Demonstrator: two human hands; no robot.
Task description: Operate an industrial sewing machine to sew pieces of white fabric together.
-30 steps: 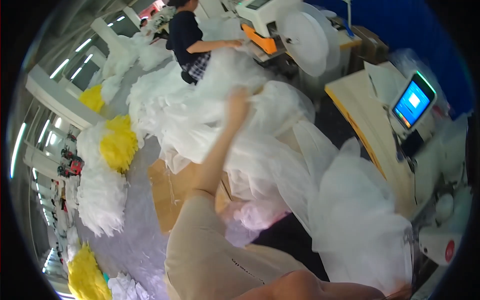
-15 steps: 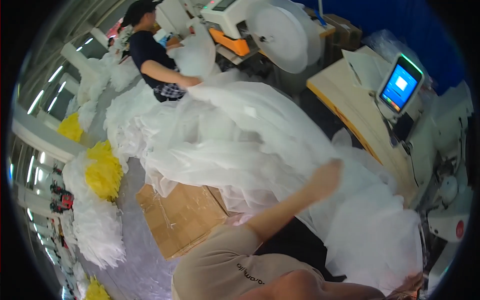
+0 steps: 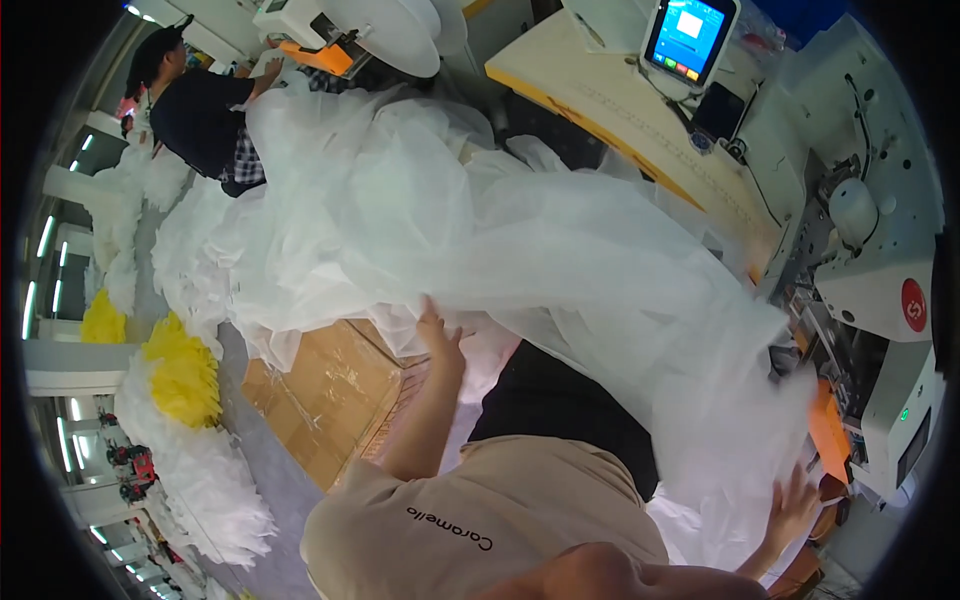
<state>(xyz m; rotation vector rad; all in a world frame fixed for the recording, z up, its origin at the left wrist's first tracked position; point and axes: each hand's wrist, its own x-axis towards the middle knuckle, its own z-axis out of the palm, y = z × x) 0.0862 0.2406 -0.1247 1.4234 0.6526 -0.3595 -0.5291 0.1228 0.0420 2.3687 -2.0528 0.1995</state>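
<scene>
A big mass of sheer white tulle fabric spreads from the upper left down to the lower right, draped across my lap. My left hand reaches up from my beige sleeve and grips the fabric's lower edge, just above a cardboard box. At the lower right, my right hand lies on the fabric with fingers spread, close to the base of the white sewing machine.
A touchscreen stands on a yellow-edged table at the top right. A co-worker in a dark top works at the far end of the fabric. White and yellow fabric bundles are heaped on the left.
My left arm has come down from high inside the fabric to its lower edge by the box. The tulle has been pulled toward the sewing machine, and my right hand has come into view.
</scene>
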